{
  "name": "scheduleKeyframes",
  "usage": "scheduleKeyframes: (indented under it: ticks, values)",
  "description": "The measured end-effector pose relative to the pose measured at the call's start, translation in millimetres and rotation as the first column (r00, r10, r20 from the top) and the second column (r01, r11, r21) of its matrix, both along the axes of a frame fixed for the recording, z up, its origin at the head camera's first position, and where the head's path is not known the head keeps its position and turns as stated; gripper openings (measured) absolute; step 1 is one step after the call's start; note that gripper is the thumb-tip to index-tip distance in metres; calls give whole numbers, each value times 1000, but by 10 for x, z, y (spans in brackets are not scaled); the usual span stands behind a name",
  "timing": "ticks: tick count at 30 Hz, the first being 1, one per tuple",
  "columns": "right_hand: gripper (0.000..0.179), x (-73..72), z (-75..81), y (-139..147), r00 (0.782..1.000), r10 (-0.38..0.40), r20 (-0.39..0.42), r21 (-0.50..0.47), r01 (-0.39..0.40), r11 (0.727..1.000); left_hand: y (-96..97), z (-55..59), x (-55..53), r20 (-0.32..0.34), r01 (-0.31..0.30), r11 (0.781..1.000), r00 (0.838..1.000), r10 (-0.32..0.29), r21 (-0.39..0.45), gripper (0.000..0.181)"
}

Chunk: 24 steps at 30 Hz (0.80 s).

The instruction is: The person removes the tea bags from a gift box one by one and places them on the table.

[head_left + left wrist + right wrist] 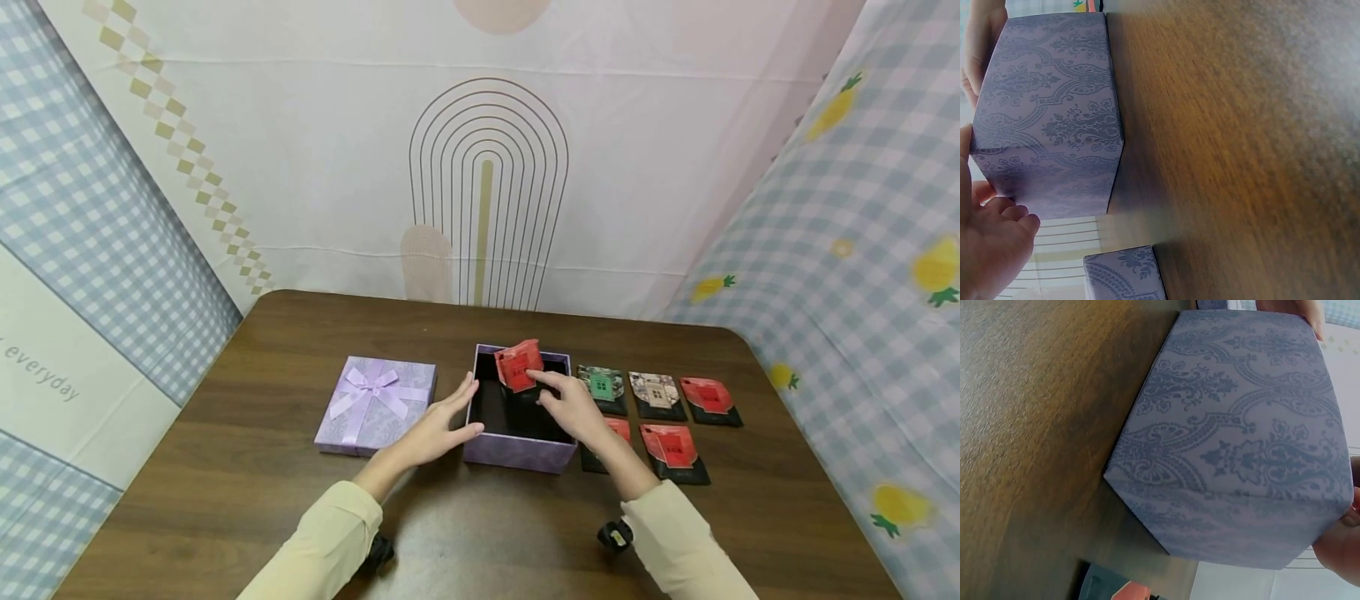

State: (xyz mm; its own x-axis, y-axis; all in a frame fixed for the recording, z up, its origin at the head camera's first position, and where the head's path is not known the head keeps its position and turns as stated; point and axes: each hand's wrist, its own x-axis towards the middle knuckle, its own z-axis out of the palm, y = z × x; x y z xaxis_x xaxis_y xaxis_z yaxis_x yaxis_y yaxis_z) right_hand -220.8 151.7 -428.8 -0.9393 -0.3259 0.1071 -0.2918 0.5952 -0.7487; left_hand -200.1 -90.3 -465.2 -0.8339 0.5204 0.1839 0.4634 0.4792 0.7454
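Note:
A purple patterned box (517, 451) stands without its lid on the table, its inside black. Over its far part, my right hand (576, 410) pinches a red sachet (517, 365) by its right side, tilted above the opening. My left hand (438, 427) lies along the box's left wall with fingers extended and the thumb toward the near corner. In the left wrist view, the left fingers (1019, 215) show right beside the box wall (1054, 94). From the right wrist view, the box hides most of the right hand (1338, 550).
Left of the box lies its purple lid (375, 406) with a ribbon bow. To the right, several flat sachets lie in two rows: a green one (602, 385), a white one (656, 393) and red ones (672, 450). My right forearm partly covers one red sachet (619, 428).

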Motion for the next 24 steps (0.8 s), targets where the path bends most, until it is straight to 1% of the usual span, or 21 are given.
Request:
scheduleKeyframes:
  ticks: [3, 5, 10, 17, 20, 24]
  values:
    - [42, 15, 6, 37, 999, -12, 42, -51, 14, 999, 2, 1, -2, -4, 2, 1000, 1000, -2, -3, 67]
    - [43, 24, 6, 66, 998, -15, 53, -73, 18, 997, 3, 0, -3, -4, 1, 1000, 1000, -1, -5, 67]
    - [42, 30, 0, 152, 999, -21, 37, -90, 25, 996, 2, -1, -2, 3, -4, 1000, 1000, 4, -8, 68]
    - [42, 31, 4, 288, 999, -43, 32, -145, 47, 988, 8, 3, -1, 4, -2, 1000, 1000, 2, -8, 68]
    - [41, 41, 22, 342, 996, -57, 66, -173, 68, 983, 7, 4, 1, 8, -4, 1000, 1000, 4, -13, 68]
    - [40, 56, 50, 403, 991, -73, 115, -228, 98, 969, 2, 3, 1, 8, -5, 1000, 1000, 5, -14, 68]
